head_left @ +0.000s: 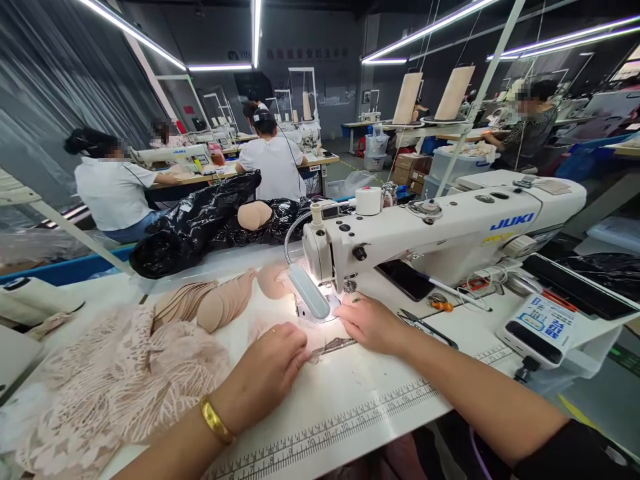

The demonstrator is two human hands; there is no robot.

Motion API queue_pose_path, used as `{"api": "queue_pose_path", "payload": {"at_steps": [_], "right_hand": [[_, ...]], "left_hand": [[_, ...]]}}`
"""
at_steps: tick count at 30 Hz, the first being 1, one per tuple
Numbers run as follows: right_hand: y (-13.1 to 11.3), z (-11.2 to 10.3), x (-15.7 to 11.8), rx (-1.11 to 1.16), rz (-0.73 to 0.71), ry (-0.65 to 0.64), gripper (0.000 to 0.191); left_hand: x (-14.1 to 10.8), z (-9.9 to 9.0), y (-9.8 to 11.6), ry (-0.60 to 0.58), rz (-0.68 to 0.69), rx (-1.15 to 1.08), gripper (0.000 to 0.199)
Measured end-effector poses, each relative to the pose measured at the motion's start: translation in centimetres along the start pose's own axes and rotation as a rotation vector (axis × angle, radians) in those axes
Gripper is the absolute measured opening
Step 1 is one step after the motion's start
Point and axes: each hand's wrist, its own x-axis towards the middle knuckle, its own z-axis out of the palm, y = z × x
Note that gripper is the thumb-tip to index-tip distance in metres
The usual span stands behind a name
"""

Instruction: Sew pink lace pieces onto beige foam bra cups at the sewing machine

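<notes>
A white sewing machine (450, 220) stands on the white table, its lamp (310, 293) lighting the needle area. Pale pink fabric (323, 333) lies under the lamp. My left hand (273, 367), with a gold bracelet on the wrist, has its fingers curled on the fabric's left side. My right hand (373, 323) rests on the fabric's right side beside the needle area, fingers together and pressing on it. Beige lace (150, 373) is heaped at the left, with a fanned stack of beige pads (205, 300) behind it. The needle itself is hidden.
Scissors (427, 327), a phone (405, 279) and a screwdriver (440, 305) lie right of my right hand. A white box (540, 327) stands at the table's right. Behind are black plastic bags (200, 220) and several people at other machines.
</notes>
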Motion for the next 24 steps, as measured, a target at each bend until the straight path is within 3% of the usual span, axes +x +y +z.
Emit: {"api": "queue_pose_path", "payload": {"at_steps": [7,14,24], "right_hand": [[-0.3,0.1,-0.2,0.088,-0.117,0.025,0.019],[-0.3,-0.2,0.2,0.091,-0.066,0.018,0.017],[-0.2,-0.1,0.3,0.025,-0.039,0.033,0.018]], "left_hand": [[4.0,1.3,-0.8,0.151,0.167,0.142,0.029],[5.9,1.9,-0.4,0.349,0.17,0.209,0.023],[7.1,2.8,-0.3,0.393,0.139,0.171,0.022]]}}
